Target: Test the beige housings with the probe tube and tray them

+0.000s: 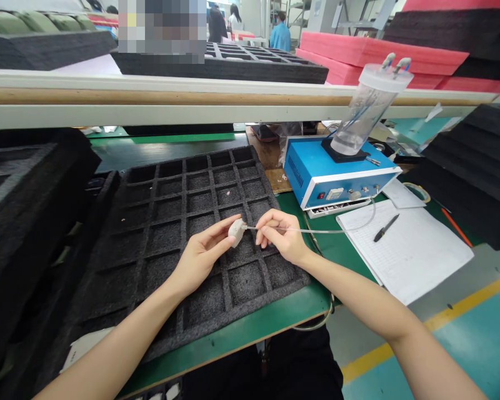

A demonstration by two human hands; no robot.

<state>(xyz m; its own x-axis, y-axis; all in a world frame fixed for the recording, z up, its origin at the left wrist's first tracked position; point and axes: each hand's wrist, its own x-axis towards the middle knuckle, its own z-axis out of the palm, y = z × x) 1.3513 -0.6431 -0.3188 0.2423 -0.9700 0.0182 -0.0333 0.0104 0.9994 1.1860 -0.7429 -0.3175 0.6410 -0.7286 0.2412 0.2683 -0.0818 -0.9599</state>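
Between the thumb and fingers of my left hand (204,253) is a small off-white plastic part (236,232), tilted up off the tray. My right hand (281,233) pinches a clear thin tube (329,231), whose tip meets the right side of the part; whether it goes inside I cannot tell. The tube curves back to the front of a blue control box (341,172) that carries a clear cylinder (364,111). Both hands are above a black foam tray (204,297) divided into square compartments.
Paper sheets (416,250) with a black pen (386,228) lie to the right. Dark foam trays (37,222) are stacked at the left. A white shelf rail (170,115) crosses behind, bearing pink foam blocks (375,53). People stand in the background.
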